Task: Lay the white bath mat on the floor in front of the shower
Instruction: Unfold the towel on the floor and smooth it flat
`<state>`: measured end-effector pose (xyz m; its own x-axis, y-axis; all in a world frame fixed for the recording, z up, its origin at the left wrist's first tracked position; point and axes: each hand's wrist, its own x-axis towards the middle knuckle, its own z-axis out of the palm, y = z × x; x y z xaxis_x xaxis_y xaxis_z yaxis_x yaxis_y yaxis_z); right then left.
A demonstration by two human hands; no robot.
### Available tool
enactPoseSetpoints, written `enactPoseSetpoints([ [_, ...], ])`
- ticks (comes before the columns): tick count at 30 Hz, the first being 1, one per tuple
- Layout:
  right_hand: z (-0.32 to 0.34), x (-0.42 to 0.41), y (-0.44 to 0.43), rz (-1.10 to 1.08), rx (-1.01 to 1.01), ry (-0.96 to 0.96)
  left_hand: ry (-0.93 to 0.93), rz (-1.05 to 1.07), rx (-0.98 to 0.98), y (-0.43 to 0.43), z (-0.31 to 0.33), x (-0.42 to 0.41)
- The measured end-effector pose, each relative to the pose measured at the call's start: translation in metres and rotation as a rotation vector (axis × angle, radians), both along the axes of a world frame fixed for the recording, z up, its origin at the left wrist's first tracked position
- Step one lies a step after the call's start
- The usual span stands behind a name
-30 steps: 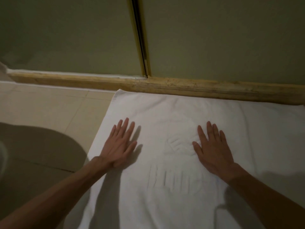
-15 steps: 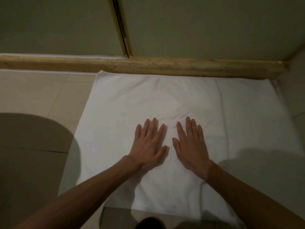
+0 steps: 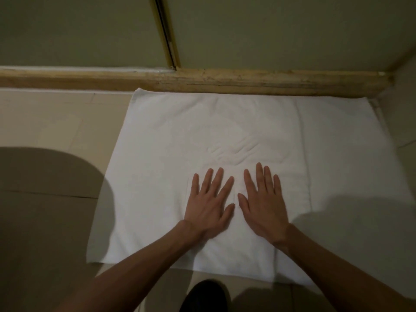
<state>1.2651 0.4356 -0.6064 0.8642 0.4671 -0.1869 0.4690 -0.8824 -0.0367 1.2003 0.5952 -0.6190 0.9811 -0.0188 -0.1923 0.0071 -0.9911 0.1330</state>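
Note:
The white bath mat [image 3: 162, 136] lies spread flat on the tiled floor, its far edge against the wooden shower threshold [image 3: 247, 81]. My left hand [image 3: 210, 203] and my right hand [image 3: 262, 202] rest palm down side by side on the mat's near middle, fingers straight and spread, thumbs almost touching. A few small wrinkles sit in the cloth just beyond my fingertips. The glass shower doors [image 3: 281, 30] rise behind the threshold.
Beige floor tiles [image 3: 56, 122] extend to the left of the mat. A wall [image 3: 403, 113] borders the mat on the right. A dark rounded shape [image 3: 206, 296], cut off by the frame's bottom edge, sits just in front of the mat's near edge.
My hands have slid together from wide apart to side by side at the mat's near middle. The view has pulled back, showing the whole mat.

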Motion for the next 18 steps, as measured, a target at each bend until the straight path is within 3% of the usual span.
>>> enactPoseSetpoints([
  [15,0.005,-0.003,0.002,0.013,0.045,0.009,-0.01,0.304,0.007,0.156,0.001,-0.064],
  [18,0.007,-0.003,0.003,0.004,0.06,0.024,-0.046,0.399,-0.106,0.186,0.002,-0.079],
])
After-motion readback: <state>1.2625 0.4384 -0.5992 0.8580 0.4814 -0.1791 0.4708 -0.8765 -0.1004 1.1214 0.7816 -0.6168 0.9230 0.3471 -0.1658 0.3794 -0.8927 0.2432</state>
